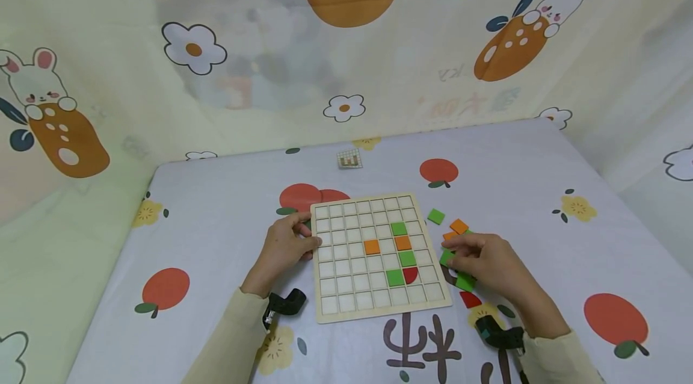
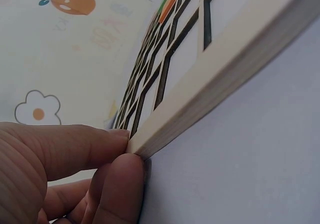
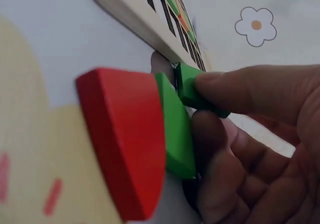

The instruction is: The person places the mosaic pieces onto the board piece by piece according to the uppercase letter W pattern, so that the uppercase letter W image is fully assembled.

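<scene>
A square wooden grid board (image 1: pixel 345 303) lies on the tabletop in the head view. Set in its right half are several tiles: an orange square (image 1: pixel 372 247) left of the others, green squares, another orange square and a red rounded piece (image 1: pixel 410 275). My left hand (image 1: pixel 284 242) pinches the board's left edge between thumb and fingers, seen close in the left wrist view. Beside the board's right edge, my right hand (image 1: pixel 489 260) pinches a green square tile (image 3: pixel 187 86) between thumb and finger. Another green tile (image 3: pixel 176 131) and a red rounded piece (image 3: pixel 125 139) lie near those fingers.
Loose pieces lie right of the board, among them a green tile (image 1: pixel 435 216) and an orange tile (image 1: pixel 459 226). A small card with a grid pattern (image 1: pixel 349 159) lies behind the board. The tablecloth (image 1: pixel 227 221) is printed with fruit, and a patterned curtain (image 1: pixel 260 119) hangs behind.
</scene>
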Demonstrator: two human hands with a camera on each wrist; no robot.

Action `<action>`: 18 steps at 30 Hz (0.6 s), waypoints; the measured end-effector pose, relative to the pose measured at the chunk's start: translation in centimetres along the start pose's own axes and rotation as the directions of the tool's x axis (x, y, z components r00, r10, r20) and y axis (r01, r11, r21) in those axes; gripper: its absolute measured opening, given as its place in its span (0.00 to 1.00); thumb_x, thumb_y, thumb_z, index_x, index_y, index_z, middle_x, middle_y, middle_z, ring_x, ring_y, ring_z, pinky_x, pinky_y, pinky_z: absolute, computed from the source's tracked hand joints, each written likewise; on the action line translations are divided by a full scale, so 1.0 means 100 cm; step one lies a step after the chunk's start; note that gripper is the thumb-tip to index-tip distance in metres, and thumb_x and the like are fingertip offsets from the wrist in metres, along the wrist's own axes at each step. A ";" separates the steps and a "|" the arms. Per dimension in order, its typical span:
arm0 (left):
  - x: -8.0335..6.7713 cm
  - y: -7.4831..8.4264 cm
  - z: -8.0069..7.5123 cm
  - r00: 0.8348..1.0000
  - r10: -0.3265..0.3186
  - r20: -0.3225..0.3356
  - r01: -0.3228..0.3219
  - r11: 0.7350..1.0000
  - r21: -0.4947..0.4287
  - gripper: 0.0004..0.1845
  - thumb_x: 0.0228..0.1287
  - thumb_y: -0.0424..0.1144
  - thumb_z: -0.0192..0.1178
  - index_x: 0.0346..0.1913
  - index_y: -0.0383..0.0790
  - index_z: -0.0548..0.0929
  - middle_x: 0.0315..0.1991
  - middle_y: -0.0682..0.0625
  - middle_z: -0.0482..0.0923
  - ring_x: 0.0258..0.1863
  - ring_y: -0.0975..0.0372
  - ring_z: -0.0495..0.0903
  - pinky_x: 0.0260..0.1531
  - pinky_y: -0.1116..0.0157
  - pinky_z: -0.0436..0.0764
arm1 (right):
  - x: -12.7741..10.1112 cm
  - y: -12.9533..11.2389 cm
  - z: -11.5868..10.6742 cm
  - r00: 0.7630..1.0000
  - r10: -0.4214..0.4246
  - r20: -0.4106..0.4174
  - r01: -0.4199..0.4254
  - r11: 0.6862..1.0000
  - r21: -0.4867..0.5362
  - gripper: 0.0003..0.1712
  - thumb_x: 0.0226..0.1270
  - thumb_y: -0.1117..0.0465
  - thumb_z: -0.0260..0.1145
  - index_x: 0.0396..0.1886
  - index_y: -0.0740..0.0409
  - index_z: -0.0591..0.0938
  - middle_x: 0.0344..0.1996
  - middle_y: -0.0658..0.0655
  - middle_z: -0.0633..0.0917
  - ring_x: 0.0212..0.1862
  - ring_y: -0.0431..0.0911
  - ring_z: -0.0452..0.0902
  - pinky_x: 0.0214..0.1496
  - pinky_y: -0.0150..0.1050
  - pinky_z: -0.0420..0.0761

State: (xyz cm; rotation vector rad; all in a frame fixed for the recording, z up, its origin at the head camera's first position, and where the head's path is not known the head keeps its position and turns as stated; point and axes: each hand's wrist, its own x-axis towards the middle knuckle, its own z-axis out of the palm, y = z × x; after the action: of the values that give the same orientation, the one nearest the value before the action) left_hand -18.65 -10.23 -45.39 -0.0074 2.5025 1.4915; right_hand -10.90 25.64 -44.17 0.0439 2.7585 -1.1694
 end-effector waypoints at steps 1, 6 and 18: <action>0.000 0.000 0.000 1.000 0.000 -0.001 0.000 1.000 0.000 0.32 0.54 0.30 0.71 0.64 0.38 0.75 0.35 0.45 0.74 0.21 0.60 0.79 0.22 0.68 0.82 | 0.000 0.001 0.000 1.000 -0.011 0.008 0.011 1.000 -0.001 0.13 0.60 0.62 0.71 0.46 0.55 0.87 0.25 0.51 0.81 0.31 0.46 0.73 0.27 0.33 0.73; 0.000 0.000 0.000 1.000 0.004 -0.001 -0.004 1.000 0.002 0.32 0.54 0.31 0.71 0.64 0.38 0.75 0.35 0.45 0.74 0.21 0.60 0.79 0.22 0.68 0.82 | 0.000 0.002 0.001 0.999 -0.026 0.025 0.026 1.000 0.003 0.12 0.61 0.63 0.70 0.45 0.55 0.88 0.26 0.51 0.81 0.32 0.47 0.73 0.27 0.33 0.74; 0.000 -0.001 0.000 1.000 -0.002 0.002 0.002 1.000 -0.009 0.32 0.54 0.31 0.71 0.64 0.39 0.75 0.36 0.45 0.74 0.21 0.60 0.80 0.22 0.67 0.82 | 0.005 -0.005 0.000 0.995 0.019 0.103 -0.044 0.967 0.251 0.20 0.59 0.62 0.71 0.52 0.62 0.83 0.36 0.58 0.84 0.36 0.49 0.81 0.36 0.36 0.84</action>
State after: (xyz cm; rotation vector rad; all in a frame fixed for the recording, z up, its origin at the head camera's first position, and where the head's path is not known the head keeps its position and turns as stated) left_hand -18.68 -10.28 -45.45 -0.0105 2.4934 1.5016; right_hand -11.47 25.31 -43.90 0.0549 2.4987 -1.4652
